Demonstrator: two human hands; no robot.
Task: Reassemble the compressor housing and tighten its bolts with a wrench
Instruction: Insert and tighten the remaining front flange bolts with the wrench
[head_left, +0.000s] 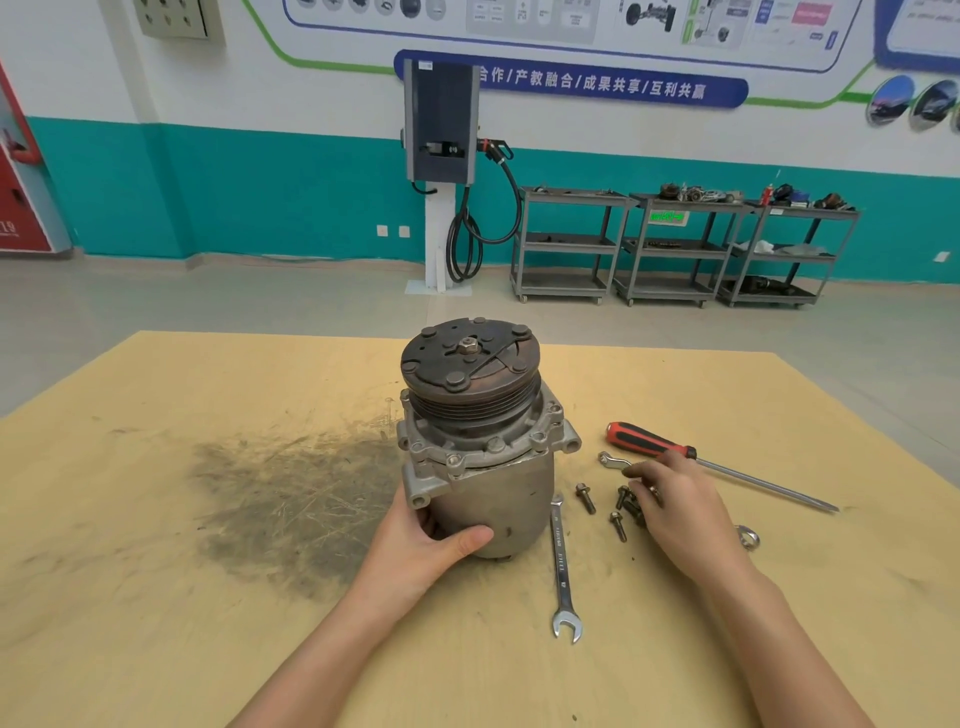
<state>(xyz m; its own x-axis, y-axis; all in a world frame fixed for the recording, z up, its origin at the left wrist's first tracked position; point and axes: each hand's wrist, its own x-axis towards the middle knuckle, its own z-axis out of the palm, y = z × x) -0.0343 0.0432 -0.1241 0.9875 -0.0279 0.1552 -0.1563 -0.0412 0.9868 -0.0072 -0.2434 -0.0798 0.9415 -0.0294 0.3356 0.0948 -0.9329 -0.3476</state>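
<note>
The grey compressor (483, 441) stands upright on the tan table (208, 519), pulley and rusty clutch plate on top, its front housing seated on the body. My left hand (431, 540) grips the lower left of the body, thumb across the front. My right hand (675, 499) reaches over a cluster of loose bolts (618, 525) to the compressor's right, fingers curled onto one of them. A combination wrench (562, 566) lies on the table just right of the compressor. A second wrench is partly hidden under my right hand, its ring end (748, 538) showing.
A red-and-black screwdriver (675, 452) lies behind my right hand, tip pointing right. A dark grease smear (296, 499) covers the table to the left. Grey tool carts (675, 244) and a charging post (441, 156) stand by the far wall.
</note>
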